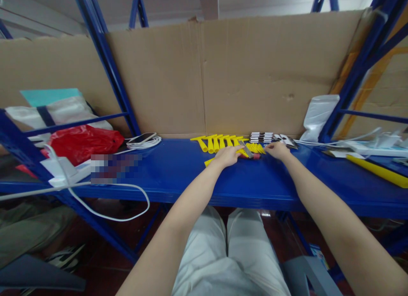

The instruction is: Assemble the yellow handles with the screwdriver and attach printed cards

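My left hand [228,156] is closed around a yellow-handled tool [209,162]; the handle's end sticks out on its left side. A grey flat metal piece [245,149] lies at the fingertips, and I cannot tell whether it belongs to that tool. Just right of it is a small red item [256,156]. My right hand [278,151] has its fingers pinched beside a row of small yellow pieces [255,148]; what is between them is hidden. Behind my left hand, several yellow T-shaped tools [211,143] stand side by side. Small white-and-black stacked items [261,137] sit behind the yellow pieces.
The blue shelf [178,168] is backed by cardboard [248,75]. Leftward are a phone [143,138] on a coiled white cable, a red bag [84,143] and a power strip [72,172]. Rightward are a white pouch [318,117] and a long yellow object [378,170].
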The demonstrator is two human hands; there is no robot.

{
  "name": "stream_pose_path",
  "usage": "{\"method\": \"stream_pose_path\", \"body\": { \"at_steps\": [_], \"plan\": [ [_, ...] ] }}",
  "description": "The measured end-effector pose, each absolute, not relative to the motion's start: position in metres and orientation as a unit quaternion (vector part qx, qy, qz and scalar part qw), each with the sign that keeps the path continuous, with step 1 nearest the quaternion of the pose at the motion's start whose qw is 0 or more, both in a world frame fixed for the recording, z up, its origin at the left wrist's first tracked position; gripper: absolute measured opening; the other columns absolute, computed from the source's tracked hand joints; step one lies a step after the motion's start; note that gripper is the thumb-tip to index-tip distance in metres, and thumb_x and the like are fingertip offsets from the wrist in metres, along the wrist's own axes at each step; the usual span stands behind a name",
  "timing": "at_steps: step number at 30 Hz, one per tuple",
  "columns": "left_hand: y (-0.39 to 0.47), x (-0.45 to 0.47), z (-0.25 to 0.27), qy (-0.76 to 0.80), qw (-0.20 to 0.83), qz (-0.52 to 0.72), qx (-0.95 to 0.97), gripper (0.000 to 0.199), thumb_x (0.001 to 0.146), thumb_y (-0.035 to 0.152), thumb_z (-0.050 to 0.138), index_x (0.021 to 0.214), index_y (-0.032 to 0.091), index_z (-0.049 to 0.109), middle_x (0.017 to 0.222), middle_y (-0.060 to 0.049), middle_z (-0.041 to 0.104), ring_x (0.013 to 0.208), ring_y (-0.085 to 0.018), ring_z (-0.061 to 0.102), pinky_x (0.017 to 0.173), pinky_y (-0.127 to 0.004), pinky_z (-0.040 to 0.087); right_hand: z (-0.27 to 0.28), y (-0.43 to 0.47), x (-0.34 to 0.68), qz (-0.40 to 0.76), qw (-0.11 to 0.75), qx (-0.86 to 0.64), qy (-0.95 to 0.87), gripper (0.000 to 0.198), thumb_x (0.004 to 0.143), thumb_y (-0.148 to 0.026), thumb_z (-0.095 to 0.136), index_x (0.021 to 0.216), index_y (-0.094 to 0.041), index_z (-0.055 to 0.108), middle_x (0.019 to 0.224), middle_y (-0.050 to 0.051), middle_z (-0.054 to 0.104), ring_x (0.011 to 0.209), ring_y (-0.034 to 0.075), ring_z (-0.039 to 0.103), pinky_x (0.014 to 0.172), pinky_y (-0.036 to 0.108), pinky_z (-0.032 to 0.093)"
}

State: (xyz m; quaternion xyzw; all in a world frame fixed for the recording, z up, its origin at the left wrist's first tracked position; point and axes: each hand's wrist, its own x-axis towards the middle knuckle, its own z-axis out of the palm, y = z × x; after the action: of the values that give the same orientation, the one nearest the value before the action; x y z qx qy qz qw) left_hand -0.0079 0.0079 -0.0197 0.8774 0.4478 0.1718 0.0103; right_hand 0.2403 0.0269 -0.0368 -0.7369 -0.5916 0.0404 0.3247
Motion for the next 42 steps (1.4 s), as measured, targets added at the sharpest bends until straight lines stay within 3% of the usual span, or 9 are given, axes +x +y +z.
{"method": "stream_pose_path", "body": {
  "at_steps": [3,6,13,20,25,30,36,39,42],
  "plan": [
    [0.006,-0.007,-0.020,0.451,0.011,0.166,0.877,0.046,0.093,0.033,0.045,0.139,0.036,0.046,0.135,-0.002,0.058,0.120,-0.023,0.057,0.098,-0.036,0.046,-0.037,0.024,0.230,-0.026,0.207,-0.768,-0.605,0.019,0.078,-0.037,0.062,0.079,-0.021,0.072,0.106,0.013,0.065,0.114,0.033,0.050,0.095,0.051,0.039],
    [0.006,-0.007,-0.020,0.453,0.009,0.163,0.877,0.045,0.093,0.034,0.046,0.139,0.035,0.046,0.135,-0.002,0.058,0.120,-0.023,0.057,0.099,-0.036,0.045,-0.034,0.020,0.219,-0.067,0.151,-0.757,-0.632,0.026,0.083,-0.035,0.057,0.088,-0.016,0.073,0.122,0.019,0.057,0.123,0.037,0.042,0.101,0.056,0.030],
    [0.005,-0.007,-0.020,0.459,0.007,0.157,0.875,0.047,0.093,0.035,0.046,0.140,0.033,0.046,0.133,-0.004,0.059,0.120,-0.023,0.057,0.098,-0.035,0.045,-0.033,0.019,0.214,-0.085,0.106,-0.756,-0.640,0.033,0.086,-0.016,0.044,0.108,-0.007,0.067,0.126,0.025,0.054,0.127,0.036,0.039,0.103,0.055,0.028],
    [0.005,-0.006,-0.020,0.470,0.004,0.153,0.869,0.051,0.092,0.037,0.046,0.143,0.032,0.041,0.131,-0.006,0.060,0.117,-0.026,0.058,0.095,-0.038,0.047,-0.032,0.018,0.217,-0.113,0.121,-0.777,-0.608,0.033,0.082,-0.021,0.050,0.108,-0.010,0.067,0.121,0.022,0.059,0.121,0.035,0.046,0.099,0.053,0.035],
    [0.004,-0.005,-0.020,0.473,0.005,0.155,0.868,0.052,0.092,0.037,0.048,0.143,0.033,0.039,0.129,-0.006,0.062,0.118,-0.025,0.058,0.096,-0.037,0.046,-0.024,0.011,0.218,-0.116,0.208,-0.786,-0.571,0.032,0.081,-0.020,0.048,0.103,-0.008,0.067,0.114,0.024,0.062,0.113,0.035,0.054,0.091,0.047,0.042],
    [0.002,-0.005,-0.020,0.467,0.009,0.159,0.870,0.053,0.092,0.037,0.048,0.144,0.031,0.037,0.130,-0.007,0.061,0.119,-0.026,0.057,0.096,-0.037,0.045,-0.017,0.011,0.222,-0.079,0.386,-0.754,-0.525,0.021,0.082,-0.024,0.047,0.090,-0.015,0.065,0.100,0.019,0.066,0.099,0.030,0.060,0.083,0.038,0.045],
    [0.000,-0.003,-0.017,0.487,0.011,0.159,0.859,0.053,0.092,0.038,0.047,0.141,0.019,0.037,0.124,-0.014,0.064,0.115,-0.028,0.060,0.092,-0.037,0.047,-0.010,0.012,0.214,0.152,0.575,-0.679,-0.430,0.024,0.087,-0.028,0.043,0.102,-0.016,0.057,0.075,0.009,0.062,0.061,0.020,0.061,0.057,0.033,0.047],
    [-0.001,-0.001,-0.016,0.502,0.007,0.158,0.850,0.044,0.092,0.039,0.047,0.129,0.016,0.045,0.123,-0.015,0.063,0.114,-0.027,0.060,0.090,-0.037,0.048,-0.009,0.011,0.206,0.250,0.611,-0.642,-0.388,0.024,0.088,-0.027,0.040,0.107,-0.019,0.053,0.065,0.003,0.058,0.050,0.016,0.055,0.050,0.030,0.046],
    [-0.001,0.000,-0.015,0.505,-0.002,0.157,0.849,0.037,0.092,0.038,0.046,0.121,0.017,0.051,0.122,-0.015,0.064,0.113,-0.027,0.060,0.090,-0.036,0.048,-0.007,0.009,0.201,0.338,0.615,-0.611,-0.366,0.015,0.088,-0.024,0.042,0.098,-0.020,0.053,0.060,0.001,0.057,0.048,0.014,0.053,0.051,0.028,0.046]
  ]
}}
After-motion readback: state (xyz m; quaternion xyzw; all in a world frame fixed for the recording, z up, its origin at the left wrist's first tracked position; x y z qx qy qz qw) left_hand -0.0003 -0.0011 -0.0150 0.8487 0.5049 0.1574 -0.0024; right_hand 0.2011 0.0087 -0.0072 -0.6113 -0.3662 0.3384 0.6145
